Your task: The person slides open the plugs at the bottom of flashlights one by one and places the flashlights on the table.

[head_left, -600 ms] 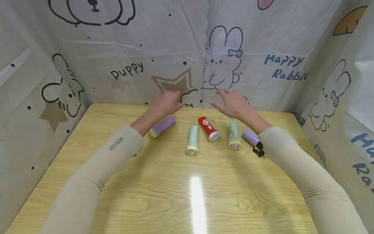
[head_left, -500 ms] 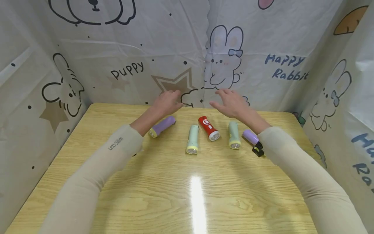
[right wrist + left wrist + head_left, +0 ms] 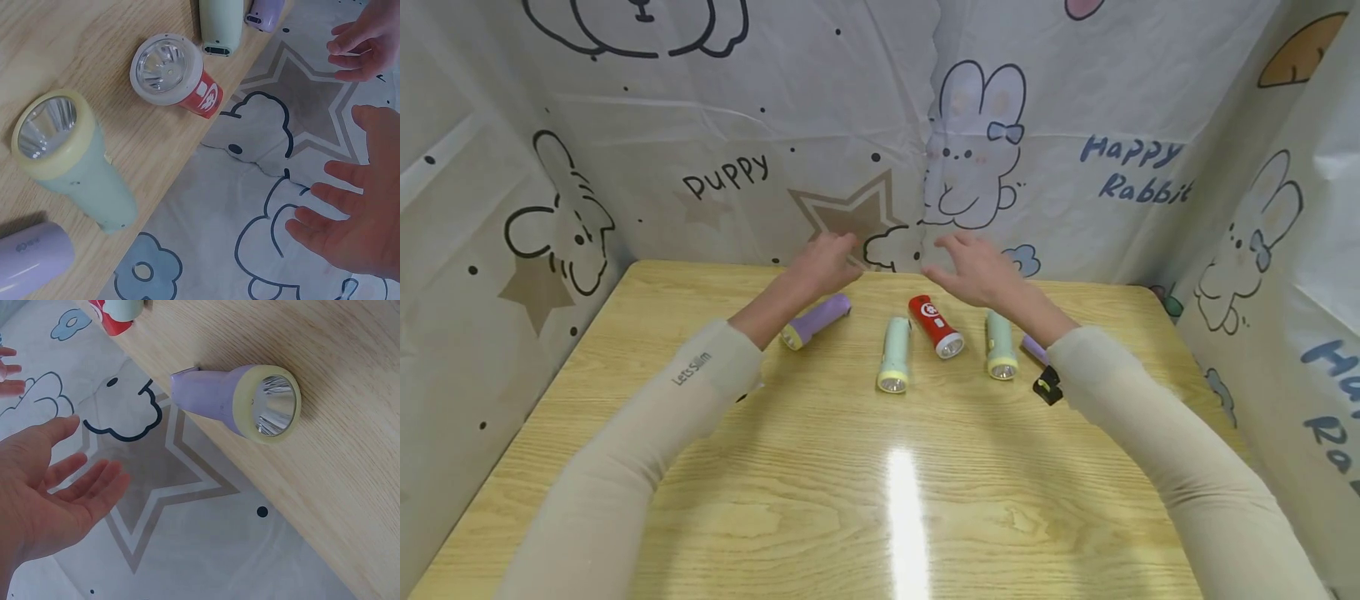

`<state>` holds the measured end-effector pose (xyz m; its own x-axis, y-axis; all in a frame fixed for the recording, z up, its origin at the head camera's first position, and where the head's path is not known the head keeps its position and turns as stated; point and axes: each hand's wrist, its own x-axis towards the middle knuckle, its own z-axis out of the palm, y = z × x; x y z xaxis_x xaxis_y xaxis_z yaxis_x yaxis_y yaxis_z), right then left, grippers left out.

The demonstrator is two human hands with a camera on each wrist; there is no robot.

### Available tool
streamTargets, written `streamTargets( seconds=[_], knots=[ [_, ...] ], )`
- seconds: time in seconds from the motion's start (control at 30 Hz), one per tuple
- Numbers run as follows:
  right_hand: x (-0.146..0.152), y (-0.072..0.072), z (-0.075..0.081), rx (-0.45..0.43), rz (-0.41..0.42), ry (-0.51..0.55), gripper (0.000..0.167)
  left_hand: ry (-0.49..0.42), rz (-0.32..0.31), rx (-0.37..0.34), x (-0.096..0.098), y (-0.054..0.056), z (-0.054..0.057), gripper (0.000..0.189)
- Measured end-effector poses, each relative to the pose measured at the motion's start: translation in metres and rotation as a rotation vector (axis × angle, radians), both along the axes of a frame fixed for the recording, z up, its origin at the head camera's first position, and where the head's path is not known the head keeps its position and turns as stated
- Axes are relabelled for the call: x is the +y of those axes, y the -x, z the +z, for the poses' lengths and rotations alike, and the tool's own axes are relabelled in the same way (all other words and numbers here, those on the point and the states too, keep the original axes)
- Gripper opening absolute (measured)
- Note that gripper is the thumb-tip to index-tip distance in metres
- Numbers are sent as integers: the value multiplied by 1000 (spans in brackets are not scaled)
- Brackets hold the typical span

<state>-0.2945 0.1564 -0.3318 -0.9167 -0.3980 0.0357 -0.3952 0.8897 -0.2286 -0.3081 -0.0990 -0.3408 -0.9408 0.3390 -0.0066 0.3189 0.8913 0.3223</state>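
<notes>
Both hands hover over the back of the table, holding nothing. My left hand [image 3: 822, 265], its fingers loosely bent, is nearest a purple flashlight [image 3: 817, 321] with a pale yellow head. My right hand [image 3: 973, 268] has its fingers spread, above a red flashlight [image 3: 936, 325] and a green flashlight [image 3: 1001, 343]. Another green flashlight [image 3: 894, 354] lies left of the red one. A second purple flashlight [image 3: 1034, 347] is partly hidden by my right forearm. In the left wrist view the purple flashlight [image 3: 234, 403] lies apart from the fingers.
A wrist camera's black mount [image 3: 1047, 386] hangs at my right sleeve. White printed cloth [image 3: 842, 117] walls the table's back and sides. A strip of glare [image 3: 906, 517] crosses the wooden tabletop [image 3: 775, 508] toward the front.
My right hand has shifted left, and its forearm now hides more of the right purple flashlight. The left hand has moved slightly left. The flashlights stay where they lay.
</notes>
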Motion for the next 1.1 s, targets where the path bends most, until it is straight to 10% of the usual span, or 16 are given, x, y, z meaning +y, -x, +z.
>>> streamTargets(
  seconds=[1.1],
  knots=[
    [-27,-6,-15,-33,46,49,59,35,-4,-45,-13,1,-5,48]
  ],
)
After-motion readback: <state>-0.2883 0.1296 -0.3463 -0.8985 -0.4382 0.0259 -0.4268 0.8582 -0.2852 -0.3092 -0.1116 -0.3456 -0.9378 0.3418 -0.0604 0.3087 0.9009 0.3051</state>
